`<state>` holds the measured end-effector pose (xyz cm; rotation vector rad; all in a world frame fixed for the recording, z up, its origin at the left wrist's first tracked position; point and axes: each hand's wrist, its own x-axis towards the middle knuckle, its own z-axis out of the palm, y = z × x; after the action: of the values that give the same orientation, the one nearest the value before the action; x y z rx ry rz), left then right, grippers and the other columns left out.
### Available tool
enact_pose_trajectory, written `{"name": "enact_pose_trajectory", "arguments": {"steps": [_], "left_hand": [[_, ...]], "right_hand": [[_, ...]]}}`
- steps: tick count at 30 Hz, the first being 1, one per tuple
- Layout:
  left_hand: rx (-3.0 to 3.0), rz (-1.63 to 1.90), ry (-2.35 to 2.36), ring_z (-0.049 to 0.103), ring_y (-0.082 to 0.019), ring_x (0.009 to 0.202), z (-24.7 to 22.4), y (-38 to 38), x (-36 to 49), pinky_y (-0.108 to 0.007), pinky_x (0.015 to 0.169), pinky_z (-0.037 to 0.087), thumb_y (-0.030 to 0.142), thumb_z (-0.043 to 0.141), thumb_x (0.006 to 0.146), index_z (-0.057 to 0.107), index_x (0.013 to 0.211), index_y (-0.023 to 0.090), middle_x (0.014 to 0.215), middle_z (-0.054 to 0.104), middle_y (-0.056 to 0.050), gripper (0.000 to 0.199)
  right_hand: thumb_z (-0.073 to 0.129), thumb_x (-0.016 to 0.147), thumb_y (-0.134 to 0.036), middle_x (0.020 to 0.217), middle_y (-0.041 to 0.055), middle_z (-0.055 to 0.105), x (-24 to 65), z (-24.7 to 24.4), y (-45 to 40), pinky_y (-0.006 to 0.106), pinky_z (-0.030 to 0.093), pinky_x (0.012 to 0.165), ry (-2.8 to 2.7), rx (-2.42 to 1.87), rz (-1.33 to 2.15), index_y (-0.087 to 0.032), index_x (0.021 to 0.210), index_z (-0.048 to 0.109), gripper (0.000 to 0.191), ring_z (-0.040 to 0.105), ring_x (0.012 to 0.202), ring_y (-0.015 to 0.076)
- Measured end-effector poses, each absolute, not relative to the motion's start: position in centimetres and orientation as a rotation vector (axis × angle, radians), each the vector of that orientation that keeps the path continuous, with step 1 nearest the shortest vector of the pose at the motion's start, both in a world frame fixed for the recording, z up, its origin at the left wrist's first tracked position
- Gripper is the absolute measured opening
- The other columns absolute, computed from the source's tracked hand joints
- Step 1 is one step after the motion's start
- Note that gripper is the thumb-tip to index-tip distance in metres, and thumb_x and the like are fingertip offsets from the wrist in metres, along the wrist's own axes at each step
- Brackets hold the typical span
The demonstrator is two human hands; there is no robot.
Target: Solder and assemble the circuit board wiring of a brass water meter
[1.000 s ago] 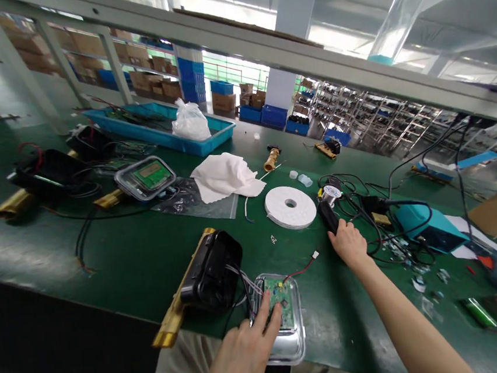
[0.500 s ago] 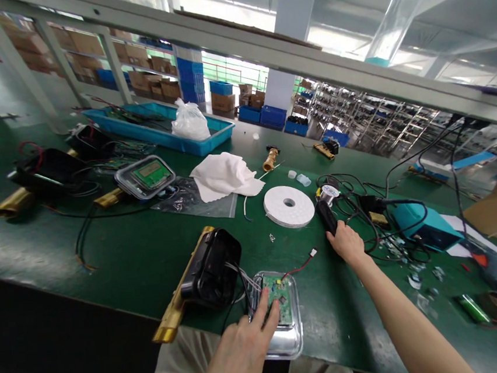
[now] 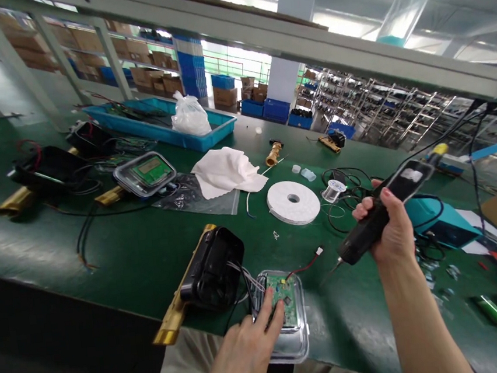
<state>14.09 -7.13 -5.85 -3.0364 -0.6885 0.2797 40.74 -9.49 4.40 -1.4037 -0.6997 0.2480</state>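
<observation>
My right hand is wrapped around a black electric screwdriver, raised above the bench, its thin bit pointing down and left. Two outstretched fingers of my left hand rest on a green circuit board, which lies in a clear plastic cover at the bench's front edge. Grey wires run from the board to an open black housing on a brass pipe. A short red lead ends in a white connector. Several tiny screws lie beyond the board.
Behind are a white tape roll, a white cloth and a solder spool. A teal soldering station with cables stands right. More housings and a blue tray occupy the left and back.
My right hand has lifted the screwdriver off the bench beside the solder spool and brought it up and to the right, bit now downward. My left hand stays on the board.
</observation>
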Motion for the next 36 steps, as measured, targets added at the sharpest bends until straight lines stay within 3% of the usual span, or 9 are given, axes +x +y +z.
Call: {"name": "enact_pose_trajectory", "arguments": {"steps": [4, 7, 11, 16, 24, 36], "left_hand": [[-3.062, 0.292, -0.697, 0.066, -0.019, 0.085, -6.0, -7.1, 14.2, -0.032, 0.066, 0.059, -0.010, 0.034, 0.067, 0.036, 0.140, 0.024, 0.149, 0.028, -0.012, 0.080], [-3.072, 0.246, -0.691, 0.066, -0.020, 0.085, -6.2, -7.2, 14.1, -0.033, 0.066, 0.059, -0.010, 0.033, 0.068, 0.038, 0.139, 0.023, 0.148, 0.029, -0.012, 0.079], [-3.062, 0.155, -0.707, 0.066, -0.020, 0.082, -7.0, -7.4, 14.0, -0.033, 0.063, 0.059, -0.008, 0.035, 0.071, 0.040, 0.138, 0.024, 0.147, 0.032, -0.012, 0.074], [-3.037, 0.073, -0.717, 0.066, -0.020, 0.080, -7.9, -7.5, 14.1, -0.033, 0.061, 0.059, -0.001, 0.038, 0.079, 0.043, 0.136, 0.024, 0.147, 0.034, -0.012, 0.063], [-3.055, 0.091, -0.653, 0.066, -0.019, 0.078, -6.7, -7.3, 13.7, -0.031, 0.061, 0.058, -0.005, 0.037, 0.070, 0.041, 0.138, 0.022, 0.147, 0.032, -0.014, 0.073], [-3.072, 0.132, -0.667, 0.067, -0.019, 0.074, -6.4, -7.3, 13.7, -0.032, 0.059, 0.059, -0.006, 0.037, 0.068, 0.038, 0.139, 0.022, 0.147, 0.031, -0.014, 0.076]], "right_hand": [[0.067, 0.067, -0.039, 0.059, -0.0059, 0.048, 38.8, 6.4, -8.6, 0.021, 0.042, 0.052, -0.560, -0.929, 0.497, -0.021, 0.097, 0.056, 0.036, 0.045, 0.053, 0.0076], [0.063, 0.065, -0.027, 0.052, -0.0069, 0.046, 37.6, 6.1, -7.2, 0.020, 0.037, 0.047, -0.559, -0.900, 0.427, -0.020, 0.084, 0.056, 0.022, 0.042, 0.046, 0.0068], [0.059, 0.065, -0.019, 0.049, -0.0082, 0.048, 36.3, 4.4, -4.8, 0.022, 0.038, 0.048, -0.578, -0.875, 0.180, -0.019, 0.082, 0.055, 0.018, 0.043, 0.043, 0.0072], [0.062, 0.064, -0.018, 0.050, -0.0089, 0.052, 35.4, 2.4, -2.7, 0.026, 0.042, 0.049, -0.586, -0.906, 0.089, -0.019, 0.085, 0.055, 0.022, 0.048, 0.042, 0.0093], [0.063, 0.065, -0.018, 0.051, -0.0082, 0.054, 35.0, 1.9, -1.7, 0.026, 0.044, 0.046, -0.620, -0.929, 0.064, -0.019, 0.085, 0.055, 0.021, 0.056, 0.045, 0.0126], [0.064, 0.063, -0.019, 0.050, -0.0080, 0.054, 34.9, 2.0, -1.5, 0.026, 0.044, 0.048, -0.633, -0.933, 0.065, -0.019, 0.083, 0.055, 0.022, 0.053, 0.044, 0.0119]]}}
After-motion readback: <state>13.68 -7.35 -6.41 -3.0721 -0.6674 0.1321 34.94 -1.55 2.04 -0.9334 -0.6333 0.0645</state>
